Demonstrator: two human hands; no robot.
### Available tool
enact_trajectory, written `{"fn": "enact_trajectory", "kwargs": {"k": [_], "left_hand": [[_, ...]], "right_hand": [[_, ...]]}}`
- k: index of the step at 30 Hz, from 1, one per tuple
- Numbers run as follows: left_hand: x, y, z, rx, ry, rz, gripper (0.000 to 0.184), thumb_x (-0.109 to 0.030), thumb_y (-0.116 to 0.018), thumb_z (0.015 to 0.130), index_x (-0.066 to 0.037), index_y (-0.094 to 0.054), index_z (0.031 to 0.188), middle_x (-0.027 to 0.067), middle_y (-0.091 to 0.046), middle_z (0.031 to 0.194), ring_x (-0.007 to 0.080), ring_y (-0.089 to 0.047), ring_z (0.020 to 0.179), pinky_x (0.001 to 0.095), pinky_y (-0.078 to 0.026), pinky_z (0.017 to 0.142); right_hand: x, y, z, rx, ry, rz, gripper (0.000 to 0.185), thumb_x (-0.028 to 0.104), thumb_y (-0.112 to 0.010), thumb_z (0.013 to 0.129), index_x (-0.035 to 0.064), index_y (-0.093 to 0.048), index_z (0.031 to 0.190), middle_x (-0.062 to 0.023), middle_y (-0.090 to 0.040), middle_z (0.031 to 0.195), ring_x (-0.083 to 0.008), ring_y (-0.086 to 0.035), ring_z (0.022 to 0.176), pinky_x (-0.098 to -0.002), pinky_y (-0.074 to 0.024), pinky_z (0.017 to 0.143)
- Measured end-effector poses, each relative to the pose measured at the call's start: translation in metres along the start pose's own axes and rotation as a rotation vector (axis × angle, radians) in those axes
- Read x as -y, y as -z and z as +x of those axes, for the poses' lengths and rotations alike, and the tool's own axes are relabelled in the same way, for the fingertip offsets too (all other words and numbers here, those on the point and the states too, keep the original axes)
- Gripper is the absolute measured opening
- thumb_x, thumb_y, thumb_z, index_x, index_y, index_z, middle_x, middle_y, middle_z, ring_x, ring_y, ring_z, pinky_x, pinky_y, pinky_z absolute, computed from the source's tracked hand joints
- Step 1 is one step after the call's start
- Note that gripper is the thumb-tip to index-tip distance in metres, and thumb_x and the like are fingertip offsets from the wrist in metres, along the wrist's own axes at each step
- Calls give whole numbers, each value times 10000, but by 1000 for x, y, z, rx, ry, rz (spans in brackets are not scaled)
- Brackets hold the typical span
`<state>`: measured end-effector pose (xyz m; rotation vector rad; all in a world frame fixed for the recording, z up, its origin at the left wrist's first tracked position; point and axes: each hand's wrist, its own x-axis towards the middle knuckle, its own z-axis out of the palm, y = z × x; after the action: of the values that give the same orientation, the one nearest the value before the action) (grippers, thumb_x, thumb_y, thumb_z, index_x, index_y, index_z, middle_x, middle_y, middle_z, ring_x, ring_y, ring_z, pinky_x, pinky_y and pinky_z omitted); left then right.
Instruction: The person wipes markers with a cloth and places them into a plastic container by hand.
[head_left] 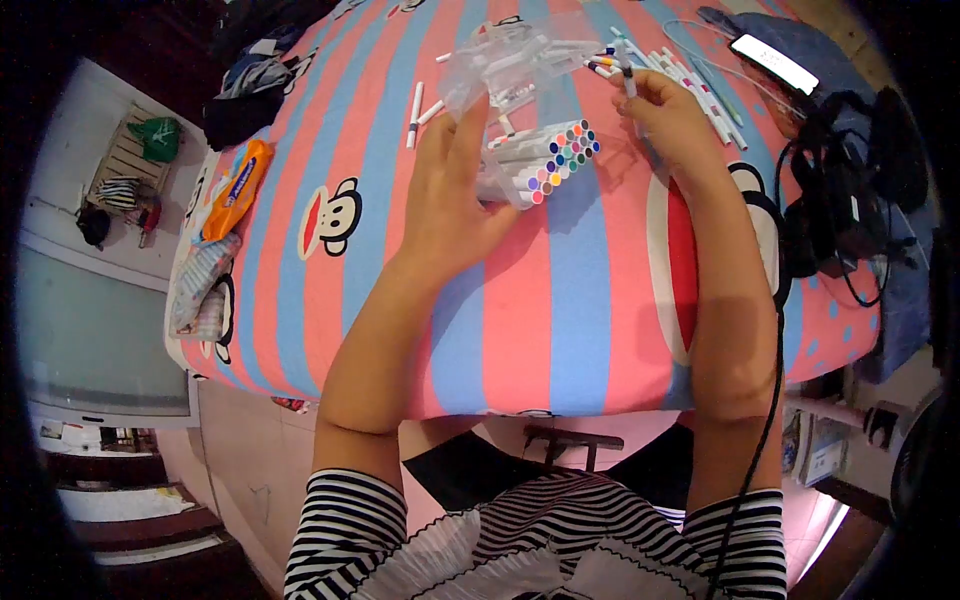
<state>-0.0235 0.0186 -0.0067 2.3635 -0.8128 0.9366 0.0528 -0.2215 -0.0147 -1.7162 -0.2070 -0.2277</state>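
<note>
My left hand [452,205] is wrapped round the left side of a clear plastic marker case [507,60], its thumb at the near edge. Inside lies a stack of white markers [560,165], their coloured ends facing right and toward me. My right hand [668,125], to the right of the case, pinches a single white marker [624,62] held roughly upright. Loose markers [700,90] lie spread on the bed just beyond and right of that hand. More white markers [414,115] lie to the left of the case, partly hidden behind my left hand.
The striped bedsheet [520,340] is the work surface. At the right are a lit phone [775,64] with a white cable and a heap of black cords [840,210]. An orange packet [237,190] and dark cloth [245,110] lie at the left edge.
</note>
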Motion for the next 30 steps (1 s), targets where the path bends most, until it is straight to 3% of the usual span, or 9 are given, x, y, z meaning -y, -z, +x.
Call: {"fn": "enact_trajectory", "kwargs": {"k": [2,5,7,11,14,17,23,26,30], "left_hand": [[-1,1,0,19,2,27,1114,-152,-818,644,-80,-121,1510,152,-520,1221,315,-486,1097,418,-408,935],[0,0,0,-3,-4,-2,1060,-125,-796,623,-83,-181,1486,170,-504,1214,333,-481,1098,423,-421,912],[1,-1,0,-35,-14,-51,971,-75,-756,579,-94,-303,1438,203,-473,1198,371,-471,1096,433,-447,867],[0,-2,1,-32,9,-59,996,-95,-781,579,-96,-293,1448,203,-473,1200,371,-469,1104,442,-449,872],[-1,-2,1,-41,15,-68,1014,-113,-798,581,-98,-285,1455,203,-473,1199,374,-468,1105,447,-450,874],[-1,-2,0,-39,42,-66,1020,-120,-803,583,-98,-280,1458,203,-473,1200,377,-466,1111,447,-451,876],[2,-1,0,-33,1,-40,1017,-102,-794,579,-97,-282,1457,207,-470,1223,376,-469,1122,445,-450,882],[2,-1,1,-31,4,-60,1012,-86,-782,574,-97,-284,1456,205,-471,1229,376,-475,1120,446,-448,885],[3,-2,1,-41,-19,-54,1011,-71,-767,569,-95,-283,1456,199,-476,1228,375,-477,1116,441,-446,884]], "right_hand": [[2,5,0,5,-136,-508,368,97,-567,776,50,-650,1131,-131,-671,875,-191,-638,804,-313,-489,774],[-22,6,6,-35,87,-845,364,154,-581,780,58,-656,1123,-185,-676,903,-253,-659,776,-351,-510,736],[-15,8,6,26,-5,-829,354,173,-581,782,54,-663,1105,-184,-677,939,-276,-662,799,-361,-510,748],[-15,10,5,39,-21,-825,335,194,-579,789,55,-673,1080,-181,-679,943,-289,-664,831,-375,-507,753],[-8,7,1,-54,3,-758,303,182,-613,783,50,-682,1046,-129,-686,895,-224,-652,798,-331,-499,718],[-1,2,1,-73,33,-355,250,164,-661,790,55,-690,1013,-48,-669,862,-138,-607,771,-271,-474,693],[1,-2,2,-152,342,-257,273,170,-680,790,74,-703,1044,-59,-649,884,-144,-614,785,-286,-478,707],[3,-4,0,-141,337,-212,260,147,-707,818,58,-686,1061,-30,-655,945,-96,-599,825,-254,-472,711],[19,-6,-9,-294,389,-20,414,108,-691,842,74,-568,1237,-65,-658,967,-117,-615,879,-247,-492,731]]}}
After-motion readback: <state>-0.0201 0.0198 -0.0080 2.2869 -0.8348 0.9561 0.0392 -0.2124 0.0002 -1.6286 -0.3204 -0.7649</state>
